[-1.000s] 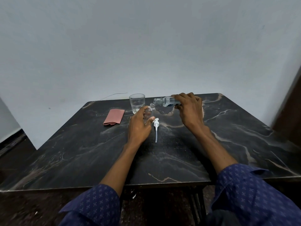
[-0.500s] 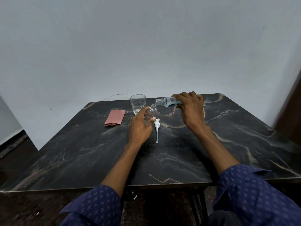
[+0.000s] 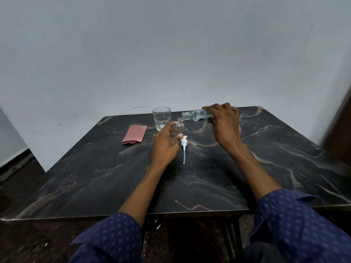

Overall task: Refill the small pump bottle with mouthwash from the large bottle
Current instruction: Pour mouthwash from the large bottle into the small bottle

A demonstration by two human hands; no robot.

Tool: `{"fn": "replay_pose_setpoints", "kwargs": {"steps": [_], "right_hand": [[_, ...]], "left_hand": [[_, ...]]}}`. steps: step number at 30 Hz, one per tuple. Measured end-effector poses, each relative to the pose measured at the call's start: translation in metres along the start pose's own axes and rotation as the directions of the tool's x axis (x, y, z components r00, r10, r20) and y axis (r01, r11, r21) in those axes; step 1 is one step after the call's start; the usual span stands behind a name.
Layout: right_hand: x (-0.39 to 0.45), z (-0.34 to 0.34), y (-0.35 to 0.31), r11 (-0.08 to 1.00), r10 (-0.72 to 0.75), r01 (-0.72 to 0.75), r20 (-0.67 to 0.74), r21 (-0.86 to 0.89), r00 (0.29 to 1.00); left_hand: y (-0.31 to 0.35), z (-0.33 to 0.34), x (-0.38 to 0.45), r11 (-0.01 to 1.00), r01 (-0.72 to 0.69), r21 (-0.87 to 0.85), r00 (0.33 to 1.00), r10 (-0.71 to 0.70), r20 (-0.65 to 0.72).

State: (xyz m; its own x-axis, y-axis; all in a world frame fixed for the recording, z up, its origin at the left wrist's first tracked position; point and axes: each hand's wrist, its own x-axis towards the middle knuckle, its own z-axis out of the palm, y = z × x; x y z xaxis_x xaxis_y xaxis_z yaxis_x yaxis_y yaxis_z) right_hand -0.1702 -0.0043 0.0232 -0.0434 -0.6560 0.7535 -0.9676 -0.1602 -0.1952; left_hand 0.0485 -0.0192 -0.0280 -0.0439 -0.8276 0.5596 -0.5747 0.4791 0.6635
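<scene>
Two dark blue patterned sleeves (image 3: 296, 223) at the bottom edge, both cut off by the frame. Dark marble-veined table top (image 3: 98, 179) fills the mid view, its near right corner out of shot.

Left hand (image 3: 164, 147) is wrapped round the small clear plastic pump bottle (image 3: 178, 127), thumb on the right side, fingers curled round the far side. The hand hides most of the bottle body; only the open neck and shoulder show above it. Liquid level inside can't be made out. Just right of that grip lies the white plastic pump head with dip tube (image 3: 183, 147), flat on the table, tube pointing toward the camera, head nearly touching the thumb.

Right hand (image 3: 224, 124) is clamped over the large clear bottle with pale blue mouthwash (image 3: 197, 115), tipped near horizontal, its mouth just above the small bottle's neck. The hand covers the bottle's rear half, so any label is hidden; no readable writing anywhere. A pouring stream is too small to tell.

Beyond the left grip stands a clear faceted drinking glass (image 3: 161, 118), upright; contents unclear. Left of it, apart, lies a folded pink cloth (image 3: 134, 134). Plain grey wall (image 3: 171, 54) behind.
</scene>
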Motion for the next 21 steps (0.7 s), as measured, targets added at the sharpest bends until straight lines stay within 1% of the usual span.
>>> {"fn": "replay_pose_setpoints", "kwargs": {"steps": [18,21], "right_hand": [[-0.0006,-0.0003,-0.0006,1.000,0.003,-0.003,-0.006,0.015,1.000],[-0.0008,-0.0007,-0.0016,1.000,0.006,-0.006,0.011,0.011,1.000]], "left_hand": [[-0.0015,0.0015,0.0010,1.000,-0.008,-0.014,1.000,0.008,-0.011],[-0.0012,0.0009,0.0012,1.000,-0.002,-0.018,1.000,0.002,-0.011]]}}
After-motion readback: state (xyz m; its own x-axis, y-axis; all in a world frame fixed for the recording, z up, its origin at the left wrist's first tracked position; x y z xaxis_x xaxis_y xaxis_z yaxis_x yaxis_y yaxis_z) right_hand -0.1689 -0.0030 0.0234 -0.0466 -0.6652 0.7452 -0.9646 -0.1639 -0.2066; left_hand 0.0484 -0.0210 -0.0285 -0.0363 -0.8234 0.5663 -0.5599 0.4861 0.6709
